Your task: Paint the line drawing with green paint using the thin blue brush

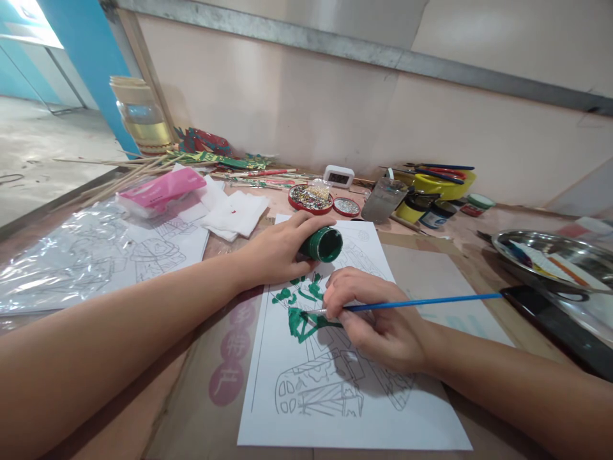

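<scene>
L hand (290, 247) grips a green cylindrical paint jar (322, 246), mouth tipped toward R hand (371, 316), prob. for easy dipping, while R grip pinches a slim blue-handled paintbrush (416, 302), tip on white line-drawn paper sheet (330, 383), well fwd of table's (119, 425) back edge.

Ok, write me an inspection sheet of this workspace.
Surface: flat brown cardboard on a pinkish-brown table.
Work in hand: white paper sheet with a line drawing, partly painted green; small round green paint jar, tipped, mouth open; thin blue-handled paintbrush, tip at the painted area.
Clutter: pink plastic packet, round red dish of small shiny pieces, shiny round metal bowl.
Left hand: holding the jar.
Right hand: pinching the brush.
Cables: none certain; thin dark loop on the floor, unclear what.
Surroundings: pale wall panel behind the table, blue post at the left.
</scene>
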Motion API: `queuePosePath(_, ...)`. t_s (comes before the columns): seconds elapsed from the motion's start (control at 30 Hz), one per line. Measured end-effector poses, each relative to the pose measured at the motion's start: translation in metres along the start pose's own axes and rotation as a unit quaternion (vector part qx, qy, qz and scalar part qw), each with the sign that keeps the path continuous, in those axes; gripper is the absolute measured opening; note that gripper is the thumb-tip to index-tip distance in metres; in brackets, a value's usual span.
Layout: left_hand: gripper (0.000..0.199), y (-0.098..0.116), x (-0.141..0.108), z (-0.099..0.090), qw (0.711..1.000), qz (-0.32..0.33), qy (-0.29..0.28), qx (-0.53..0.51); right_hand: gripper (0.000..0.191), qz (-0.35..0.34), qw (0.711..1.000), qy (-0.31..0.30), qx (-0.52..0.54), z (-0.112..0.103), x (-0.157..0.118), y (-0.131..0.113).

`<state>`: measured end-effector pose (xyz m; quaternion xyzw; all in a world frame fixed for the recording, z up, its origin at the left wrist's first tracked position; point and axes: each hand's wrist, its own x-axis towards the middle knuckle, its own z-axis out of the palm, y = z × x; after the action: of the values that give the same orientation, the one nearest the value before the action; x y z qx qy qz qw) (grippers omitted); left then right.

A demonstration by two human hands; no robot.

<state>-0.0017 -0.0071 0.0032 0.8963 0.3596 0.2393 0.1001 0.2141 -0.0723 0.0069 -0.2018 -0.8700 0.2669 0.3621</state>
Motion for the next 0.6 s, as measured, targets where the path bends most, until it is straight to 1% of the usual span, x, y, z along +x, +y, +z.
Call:
queuePosePath(0.13,0.072,-0.0006,-0.0005,0.0003,1.0,-0.001,0.001,-0.002,0.019,-0.005,1.0,-0.012,0.003,-0.0008,-0.0003,0.0003)
queuePosePath(0.4,0.072,0.0,0.0001,-0.0007,1.0,0.001,0.0,-0.004,0.021,-0.013,1.0,-0.006,0.004,-0.0017,0.0012,-0.0024)
queuePosePath(0.5,0.072,-0.0002,-0.0002,-0.0006,1.0,0.0,0.0,-0.001,0.02,-0.014,1.0,-0.021,-0.002,-0.0018,0.0015,-0.0034)
queuePosePath(0.6,0.072,-0.0007,-0.0004,-0.0001,1.0,-0.001,0.002,0.003,0.02,-0.022,0.998,-0.049,0.01,-0.0029,0.0015,-0.0039)
